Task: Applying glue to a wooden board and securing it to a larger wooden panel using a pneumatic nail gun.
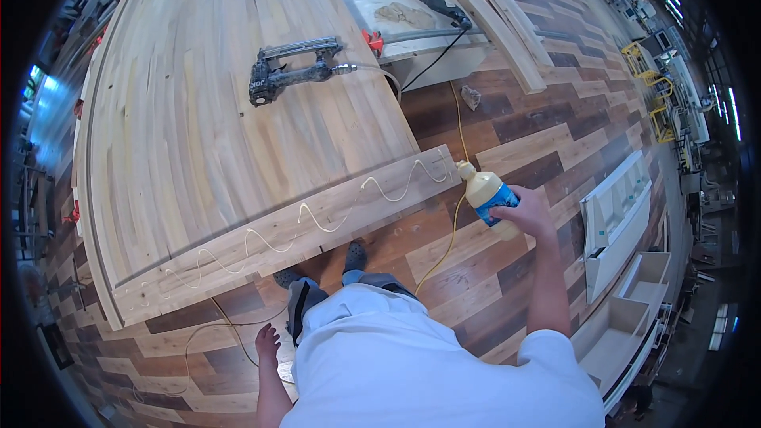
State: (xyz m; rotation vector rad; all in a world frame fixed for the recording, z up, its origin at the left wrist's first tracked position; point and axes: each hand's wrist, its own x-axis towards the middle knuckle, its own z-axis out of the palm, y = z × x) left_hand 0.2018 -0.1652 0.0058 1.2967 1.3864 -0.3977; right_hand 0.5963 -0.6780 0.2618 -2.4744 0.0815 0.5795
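Observation:
My right hand (pixel 529 211) is wrapped round a glue bottle (pixel 482 187), cream-coloured with a blue label. The bottle is tilted, its nozzle close to the right end of a wooden board (pixel 349 210). A wavy bead of pale glue (pixel 317 227) runs along that board's top face from end to end. The board lies along the near edge of a large wooden panel (pixel 206 127) made of joined strips. My left hand (pixel 268 342) hangs low beside my body, fingers loosely bent and apart, with nothing in it.
A black nail gun (pixel 293 70) with a hose lies on the panel. Beyond it, a white worktable (pixel 396 12) holds a black power tool (pixel 437 6) and long planks (pixel 483 20). Yellow cords (pixel 453 238) cross the wood-patterned floor. White cabinet parts (pixel 618 222) stand at the right.

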